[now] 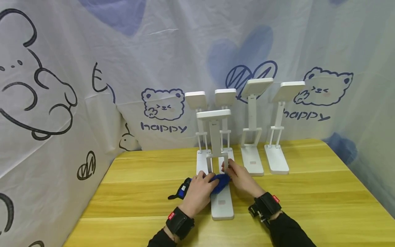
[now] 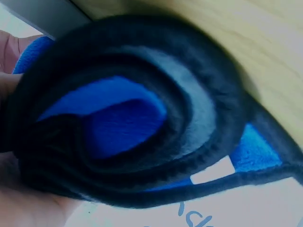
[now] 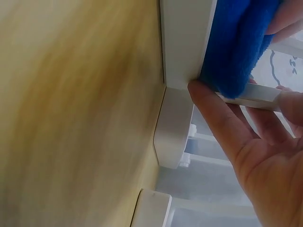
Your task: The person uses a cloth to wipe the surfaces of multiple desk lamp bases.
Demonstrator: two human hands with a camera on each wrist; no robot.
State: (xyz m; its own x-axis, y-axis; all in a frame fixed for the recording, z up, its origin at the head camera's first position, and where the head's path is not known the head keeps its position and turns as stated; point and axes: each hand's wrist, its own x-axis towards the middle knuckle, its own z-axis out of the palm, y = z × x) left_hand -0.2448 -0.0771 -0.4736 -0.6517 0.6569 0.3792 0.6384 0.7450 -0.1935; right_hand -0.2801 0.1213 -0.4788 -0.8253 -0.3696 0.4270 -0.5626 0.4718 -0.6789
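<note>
A white folding stand (image 1: 222,209), shaped like a phone stand with two legs, a pole and a flat top plate, stands upright in front on the table. My left hand (image 1: 199,190) holds a blue plush cloth (image 1: 221,184) with black edging against the foot of its legs. In the left wrist view the cloth (image 2: 125,127) curls into a loose roll beside the palm. From the other side my right hand (image 1: 243,178) grips one leg of the stand. The right wrist view shows thumb and fingers around that leg (image 3: 258,96), with one fingertip at the base's edge.
Several similar white stands line the back: one at the rear left (image 1: 202,161), one partly hidden behind the front stand, and two at the right (image 1: 253,166) (image 1: 277,164). A printed curtain (image 1: 166,137) hangs behind the wooden table (image 1: 148,171).
</note>
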